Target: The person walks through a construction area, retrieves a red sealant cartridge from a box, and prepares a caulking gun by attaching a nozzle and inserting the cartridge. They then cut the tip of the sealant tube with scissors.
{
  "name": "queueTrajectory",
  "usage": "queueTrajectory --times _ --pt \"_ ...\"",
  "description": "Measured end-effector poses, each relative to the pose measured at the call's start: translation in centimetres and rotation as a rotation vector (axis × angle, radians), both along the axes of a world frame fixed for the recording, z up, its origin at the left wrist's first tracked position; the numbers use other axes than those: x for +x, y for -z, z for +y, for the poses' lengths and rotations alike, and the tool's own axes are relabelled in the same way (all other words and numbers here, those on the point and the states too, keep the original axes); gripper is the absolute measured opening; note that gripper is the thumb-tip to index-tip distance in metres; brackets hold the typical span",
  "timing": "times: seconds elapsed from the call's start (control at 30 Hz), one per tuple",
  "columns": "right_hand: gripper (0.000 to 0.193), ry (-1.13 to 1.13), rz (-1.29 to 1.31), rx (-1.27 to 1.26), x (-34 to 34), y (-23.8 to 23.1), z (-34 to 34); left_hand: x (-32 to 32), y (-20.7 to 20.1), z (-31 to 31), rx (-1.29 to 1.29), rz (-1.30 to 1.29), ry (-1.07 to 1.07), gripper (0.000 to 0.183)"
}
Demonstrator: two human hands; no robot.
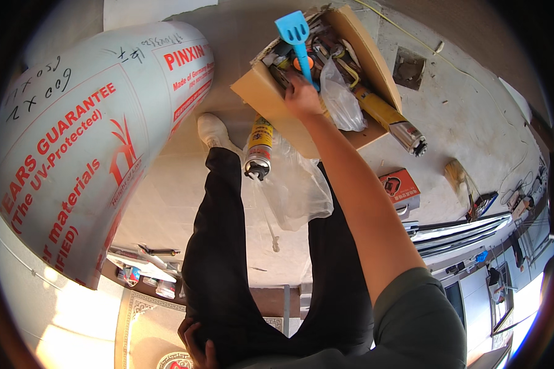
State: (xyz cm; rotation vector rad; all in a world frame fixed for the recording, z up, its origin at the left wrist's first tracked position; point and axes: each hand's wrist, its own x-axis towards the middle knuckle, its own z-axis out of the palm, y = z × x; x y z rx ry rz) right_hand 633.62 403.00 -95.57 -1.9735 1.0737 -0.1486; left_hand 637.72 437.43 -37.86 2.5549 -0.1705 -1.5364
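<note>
My right hand (303,98) reaches over the near wall of an open cardboard box (271,98). Its fingers are bent in among the mixed contents; whatever they grip is hidden. Right beside it a light-blue slotted spatula (294,31) stands up from the box, its handle passing close to the fingers. A crumpled clear plastic bag (343,98) lies to the right of the hand, with a yellow spray can (388,120) leaning out over the box edge. My left hand (197,345) rests on my left thigh, fingers apart, holding nothing.
A large white wrapped roll (86,135) with red print fills the left side. Between my legs are another yellow can (260,147) and a clear plastic bag (295,190). A red box (401,187) and a brush (461,178) lie at right. A yellow cord (412,37) crosses the floor.
</note>
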Motion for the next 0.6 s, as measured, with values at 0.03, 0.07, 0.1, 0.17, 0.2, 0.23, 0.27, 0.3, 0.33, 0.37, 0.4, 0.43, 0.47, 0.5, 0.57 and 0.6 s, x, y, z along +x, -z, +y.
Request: queueTrajectory --times 0.03,0.07,0.1,0.17,0.2,0.23,0.27,0.3,0.33,0.37,0.4,0.43,0.47,0.5,0.57,0.6 --pt "0.024 0.065 0.015 0.028 0.7 0.8 -0.4 0.0 0.0 0.2 0.000 -0.003 -0.017 0.058" --pt "0.023 0.140 0.034 0.058 1.2 1.6 -0.9 0.1 0.0 0.4 0.003 -0.004 -0.035 0.058" --pt "0.026 0.111 0.134 0.165 1.5 2.2 -1.6 0.1 0.1 0.7 0.007 -0.003 -0.040 0.058" --pt "0.025 -0.102 0.441 0.132 2.6 3.0 -2.7 0.2 0.1 1.0 0.013 0.006 -0.047 0.058" --pt "0.025 -0.185 0.594 0.132 2.9 3.1 -3.0 0.2 0.1 1.2 0.015 0.005 -0.047 0.059" --pt "0.027 -0.230 0.674 0.145 3.3 3.1 -3.3 0.2 0.1 1.3 0.014 0.003 -0.049 0.059" --pt "0.029 -0.290 0.794 0.191 3.7 3.1 -3.6 0.2 0.0 1.5 0.012 -0.004 -0.052 0.059" --pt "0.031 -0.343 0.875 0.212 4.1 3.0 -3.6 0.2 0.0 1.6 0.015 -0.001 -0.064 0.059" --pt "0.031 -0.317 0.927 0.254 4.3 2.8 -3.6 0.2 0.0 1.7 0.019 0.000 -0.075 0.059" --pt "0.030 -0.283 0.941 0.270 4.4 2.7 -3.5 0.2 0.0 1.7 0.022 0.000 -0.084 0.059" --pt "0.029 -0.241 0.960 0.275 4.5 2.7 -3.6 0.2 0.0 1.8 0.024 -0.008 -0.080 0.059" --pt "0.029 -0.248 0.951 0.258 4.4 2.7 -3.6 0.2 0.1 2.0 0.025 -0.014 -0.075 0.060" --pt "0.030 -0.257 0.930 0.221 4.3 2.9 -3.8 0.3 0.2 2.1 0.023 -0.019 -0.069 0.060" --pt "0.031 -0.266 0.933 0.190 4.1 3.1 -4.0 0.4 0.2 2.2 0.002 -0.008 -0.070 0.057" --pt "0.032 -0.271 0.907 0.166 3.5 3.5 -4.4 0.5 0.3 2.4 -0.036 0.011 -0.073 0.054" --pt "0.033 -0.268 0.877 0.173 3.2 3.7 -4.7 0.5 0.3 2.5 -0.025 0.002 -0.074 0.055"
